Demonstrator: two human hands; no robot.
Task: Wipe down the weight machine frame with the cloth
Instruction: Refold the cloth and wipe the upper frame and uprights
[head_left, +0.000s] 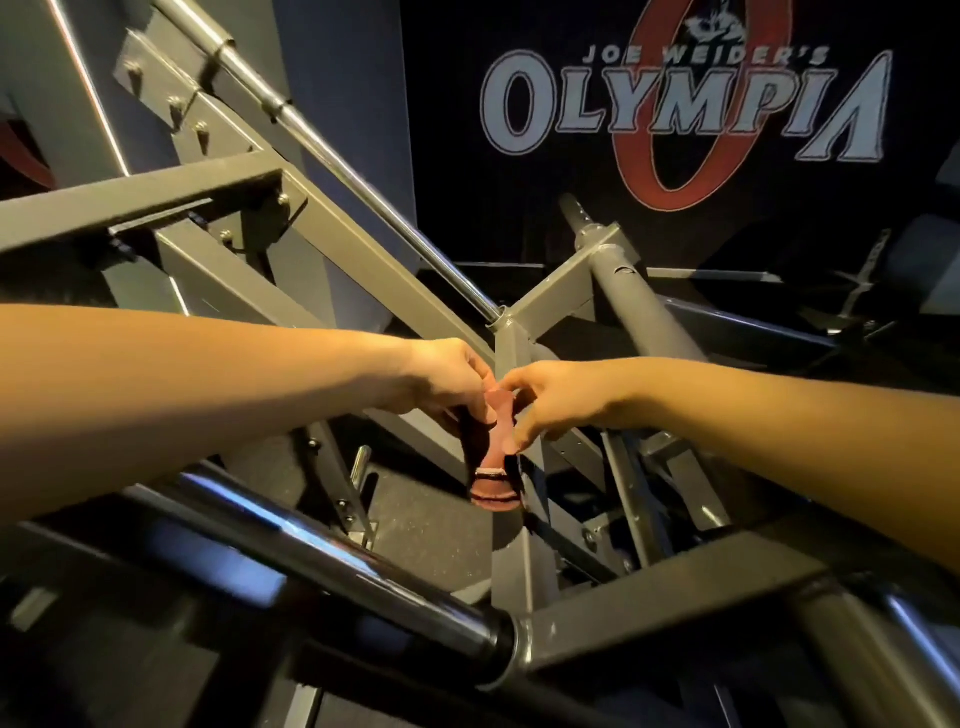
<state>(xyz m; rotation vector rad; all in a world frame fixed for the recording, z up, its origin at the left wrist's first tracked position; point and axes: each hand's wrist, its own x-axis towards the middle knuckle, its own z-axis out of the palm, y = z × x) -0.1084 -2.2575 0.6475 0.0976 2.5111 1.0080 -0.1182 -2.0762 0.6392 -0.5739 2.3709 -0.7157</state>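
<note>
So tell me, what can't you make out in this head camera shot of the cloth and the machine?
Head view:
- cloth: its top is covered by fingers of the left hand and right hand; contact with the grey post behind it is unclear.
- black bar: motion blur hides its surface detail.
- equipment at far right: too dark to identify.

dim room | warm light on forearms | glare streaks on chrome bar (332, 561) | wide-angle bending, soft blur at edges
</note>
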